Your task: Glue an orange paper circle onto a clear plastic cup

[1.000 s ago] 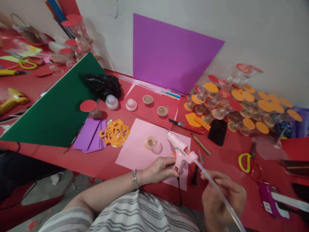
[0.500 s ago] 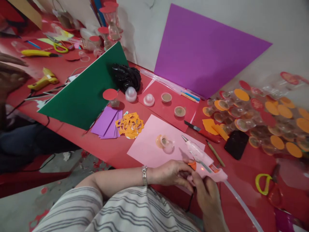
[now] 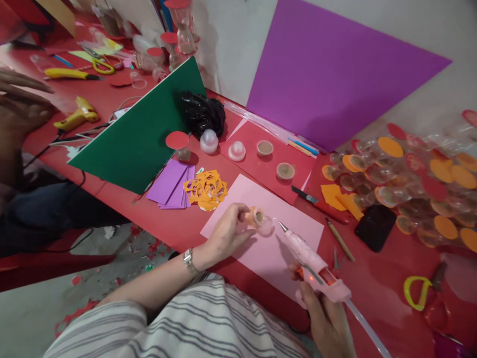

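A hot glue gun (image 3: 311, 268), pink with an orange trigger and a small glowing light, is gripped in my right hand (image 3: 326, 311). Its metal nozzle points up and left over the pink sheet (image 3: 294, 219), and a long clear glue stick (image 3: 367, 325) trails from its back. On that sheet rests a small clear plastic hourglass (image 3: 260, 217) with brown sand and an orange disc at its end. The thumb and fingers of my left hand (image 3: 231, 228) close around the disc end. The nozzle is just right of the hourglass, apart from it.
Sand-filled cups (image 3: 285, 171) stand behind the sheet. A craft knife (image 3: 320, 205), black phone (image 3: 375, 227) and scissors (image 3: 419, 293) lie rightward, near many hourglasses (image 3: 372, 169). Purple strips (image 3: 169, 184) and orange scraps (image 3: 206, 189) lie left; beyond a green board (image 3: 137, 134) is another person's hand (image 3: 22, 102).
My left hand has left the glue gun and reached left to the hourglass. My right hand keeps the glue gun. A pair of tweezers now shows beside the gun. The view has shifted slightly.
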